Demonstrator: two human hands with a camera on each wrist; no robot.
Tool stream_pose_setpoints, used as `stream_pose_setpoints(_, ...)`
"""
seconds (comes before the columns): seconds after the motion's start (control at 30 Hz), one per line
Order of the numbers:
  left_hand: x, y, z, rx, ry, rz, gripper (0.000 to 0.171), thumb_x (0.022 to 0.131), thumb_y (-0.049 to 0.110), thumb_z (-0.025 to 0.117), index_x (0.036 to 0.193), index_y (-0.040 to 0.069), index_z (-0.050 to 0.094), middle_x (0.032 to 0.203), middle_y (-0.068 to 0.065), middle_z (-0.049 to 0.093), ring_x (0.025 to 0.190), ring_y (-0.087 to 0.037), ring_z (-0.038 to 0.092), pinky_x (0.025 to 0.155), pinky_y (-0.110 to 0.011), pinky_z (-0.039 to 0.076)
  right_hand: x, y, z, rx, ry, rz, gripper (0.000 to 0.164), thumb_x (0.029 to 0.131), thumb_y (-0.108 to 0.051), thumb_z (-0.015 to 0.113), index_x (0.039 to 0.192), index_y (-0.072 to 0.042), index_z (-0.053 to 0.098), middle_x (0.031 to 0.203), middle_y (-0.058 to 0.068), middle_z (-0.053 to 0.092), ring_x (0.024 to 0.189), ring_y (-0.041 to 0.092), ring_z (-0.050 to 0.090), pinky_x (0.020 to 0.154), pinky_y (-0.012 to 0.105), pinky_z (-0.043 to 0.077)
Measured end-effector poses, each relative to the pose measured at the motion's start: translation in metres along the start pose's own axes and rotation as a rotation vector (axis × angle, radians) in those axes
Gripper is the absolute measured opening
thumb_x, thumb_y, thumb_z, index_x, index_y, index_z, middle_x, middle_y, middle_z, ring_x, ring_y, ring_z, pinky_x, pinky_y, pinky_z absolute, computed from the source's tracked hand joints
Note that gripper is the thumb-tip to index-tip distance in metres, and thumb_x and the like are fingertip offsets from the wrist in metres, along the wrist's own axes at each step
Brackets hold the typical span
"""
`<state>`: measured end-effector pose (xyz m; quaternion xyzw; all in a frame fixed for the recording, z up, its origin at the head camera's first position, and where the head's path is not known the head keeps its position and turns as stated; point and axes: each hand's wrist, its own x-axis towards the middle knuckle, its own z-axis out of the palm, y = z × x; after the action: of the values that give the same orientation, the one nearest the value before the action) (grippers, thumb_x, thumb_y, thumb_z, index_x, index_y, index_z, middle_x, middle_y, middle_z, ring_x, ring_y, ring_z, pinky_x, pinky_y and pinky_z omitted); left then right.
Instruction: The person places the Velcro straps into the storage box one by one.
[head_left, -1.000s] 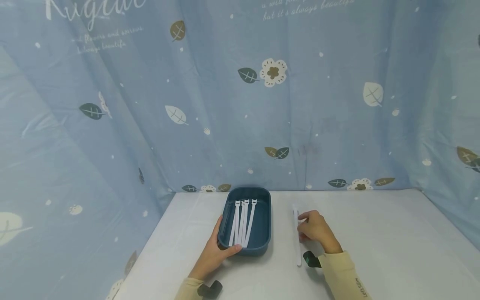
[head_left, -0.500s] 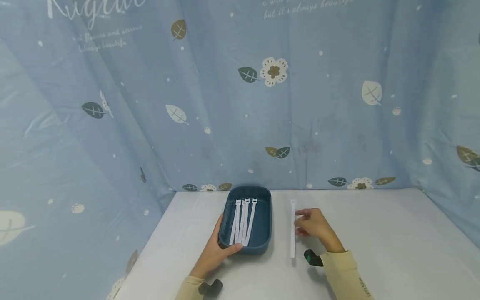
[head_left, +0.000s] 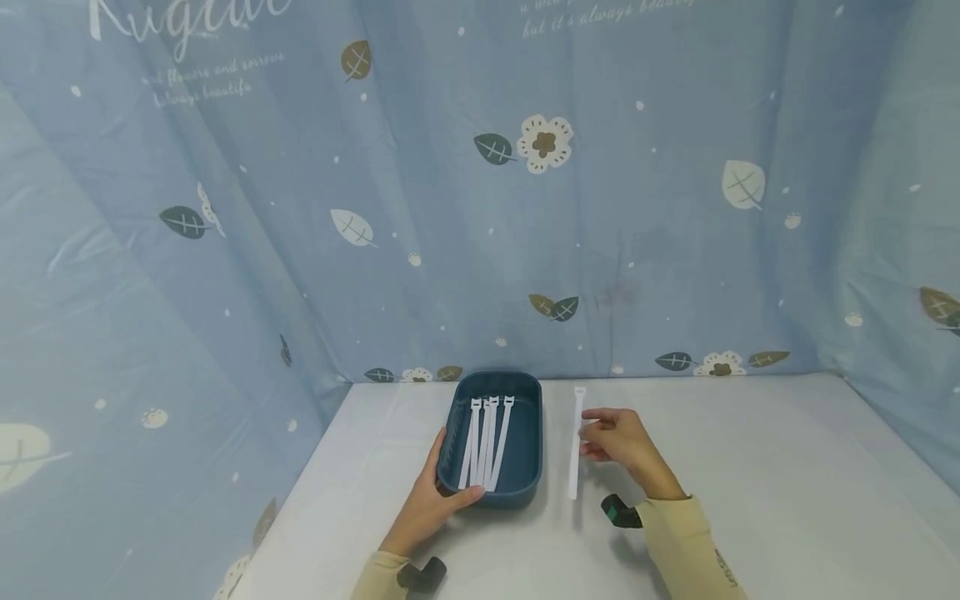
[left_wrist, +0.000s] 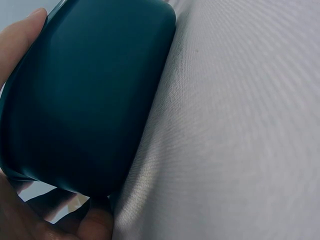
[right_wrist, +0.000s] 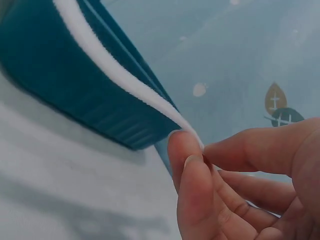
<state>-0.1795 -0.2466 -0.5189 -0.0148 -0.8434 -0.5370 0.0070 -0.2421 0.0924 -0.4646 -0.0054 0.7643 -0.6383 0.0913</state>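
A dark blue-green rectangular plastic bin (head_left: 531, 467) stands on the white cloth, with several white hook-and-loop cable ties (head_left: 491, 442) lying lengthwise inside. My left hand (head_left: 429, 510) grips the bin's near left corner, thumb over the rim and fingers along the side. The left wrist view shows the bin's outer wall (left_wrist: 95, 95) close up between thumb and fingers. To the right of the bin, my right hand (head_left: 618, 437) pinches another white cable tie (head_left: 575, 468) around its middle, raised above the cloth. In the right wrist view that strap (right_wrist: 117, 77) bends slightly in front of the bin.
White cloth (head_left: 780, 483) covers the work surface. A blue curtain (head_left: 420, 167) printed with leaves and flowers hangs at the back and sides, close behind the bin. Black wrist-worn devices (head_left: 621, 512) sit at both sleeve cuffs.
My right hand has lifted the cable tie off the cloth and carried it a little left and away from me, towards the bin. The left hand and the bin have stayed put.
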Motion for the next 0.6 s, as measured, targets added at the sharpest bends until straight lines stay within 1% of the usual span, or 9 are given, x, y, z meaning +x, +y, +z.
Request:
stream_pose_setpoints(0.1,0.0,0.002,0.0,0.001,0.001,-0.004,0.116,0.082,0.038,0.088,0.167,0.036,0.01,0.174,-0.012,0.018,0.159,-0.043,0.022,0.125,-0.07,0.021,0.001,-0.006,0.0,0.024,-0.011,-0.006,0.046,0.095,-0.004,0.066,0.137,0.011,0.058,0.093,0.011,0.073,0.068,0.012,0.073,0.061,0.024,0.061)
stream_pose_setpoints(0.27,0.0,0.0,0.001,-0.003,0.008,0.009,0.116,0.082,0.037,0.088,0.167,0.033,0.01,0.174,-0.012,0.018,0.16,-0.042,0.021,0.125,-0.069,0.021,0.004,-0.011,0.004,0.05,-0.006,-0.017,0.045,0.095,-0.004,0.065,0.137,0.009,0.058,0.094,0.011,0.073,0.068,0.011,0.072,0.063,0.023,0.062)
stream_pose_setpoints(0.4,0.0,-0.002,0.002,-0.006,0.01,0.017,0.116,0.082,0.037,0.088,0.167,0.032,0.01,0.174,-0.012,0.018,0.16,-0.041,0.022,0.125,-0.069,0.021,0.006,-0.016,0.007,0.049,-0.005,-0.028,0.045,0.096,-0.004,0.065,0.139,0.008,0.058,0.096,0.012,0.074,0.07,0.011,0.072,0.065,0.023,0.062)
stream_pose_setpoints(0.6,-0.001,-0.007,0.005,-0.004,0.015,0.031,0.115,0.082,0.037,0.088,0.167,0.035,0.01,0.174,-0.011,0.019,0.159,-0.041,0.023,0.125,-0.069,0.022,0.009,-0.022,0.012,0.054,-0.024,-0.067,0.045,0.097,-0.004,0.064,0.14,0.009,0.056,0.097,0.012,0.074,0.07,0.01,0.073,0.066,0.022,0.062)
